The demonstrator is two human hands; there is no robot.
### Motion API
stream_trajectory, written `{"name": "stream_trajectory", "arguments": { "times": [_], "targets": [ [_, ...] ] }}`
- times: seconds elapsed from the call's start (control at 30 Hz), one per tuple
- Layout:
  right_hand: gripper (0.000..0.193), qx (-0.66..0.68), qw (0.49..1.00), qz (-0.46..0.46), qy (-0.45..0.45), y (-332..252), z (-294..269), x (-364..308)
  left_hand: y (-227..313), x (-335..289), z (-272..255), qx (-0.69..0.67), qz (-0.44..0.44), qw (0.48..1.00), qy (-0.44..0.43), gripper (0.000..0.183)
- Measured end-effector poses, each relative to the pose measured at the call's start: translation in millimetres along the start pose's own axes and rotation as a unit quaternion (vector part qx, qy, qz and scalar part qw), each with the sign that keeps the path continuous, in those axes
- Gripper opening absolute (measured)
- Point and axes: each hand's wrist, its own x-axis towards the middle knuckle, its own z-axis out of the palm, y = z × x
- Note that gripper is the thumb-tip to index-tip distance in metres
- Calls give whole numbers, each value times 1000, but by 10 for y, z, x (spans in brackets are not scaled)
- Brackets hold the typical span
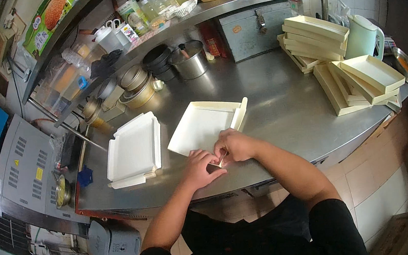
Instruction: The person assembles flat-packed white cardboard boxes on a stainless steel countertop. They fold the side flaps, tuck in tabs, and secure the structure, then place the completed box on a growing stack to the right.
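Observation:
Before me on the steel table is a shallow cream cardboard box (pixel 206 122), some of its sides standing up and a flap tilted out at its far right. My left hand (pixel 203 169) and my right hand (pixel 236 145) meet at its near corner. Both have their fingers closed on the folded cardboard there, the left with its thumb along the near side. The fingers partly cover that corner. To the left lies a small stack of part-folded cardboard box blanks (pixel 134 149), white inside.
Folded cardboard boxes (pixel 315 35) are piled at the back right, with more boxes (pixel 367 77) leaning nearer. A pale green kettle (pixel 364 36) stands beside them. Pots (pixel 190 59) and a grey metal chest (pixel 253 33) line the back under a loaded shelf (pixel 229 5).

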Motion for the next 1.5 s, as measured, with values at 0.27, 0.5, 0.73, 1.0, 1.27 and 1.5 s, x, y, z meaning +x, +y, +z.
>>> {"name": "stream_trajectory", "arguments": {
  "times": [0.27, 0.5, 0.73, 1.0, 1.27, 1.5],
  "targets": [
    [15, -234, 940, 103, 225, 189, -189, -115, -398, -12, -188, 116, -85, 989, -44, 22],
    [39, -147, 975, 165, -26, -242, -169, 61, -40, 334, 26, 204, -56, 976, -50, 15],
    [84, -230, 971, 61, -10, -131, -371, -310, -496, 165, -196, 80, -81, 993, -20, 11],
    [65, -162, 986, 19, 40, 131, -256, -139, -609, 495, 13, 24, -81, 996, 42, 42],
    [50, -98, 992, 9, 85, 366, -189, 201, -965, 485, 126, -63, -70, 993, 71, 30],
    [43, -121, 983, 64, 120, 269, -150, 194, -782, 556, 38, -99, 15, 993, 60, 28]
  ]
}}
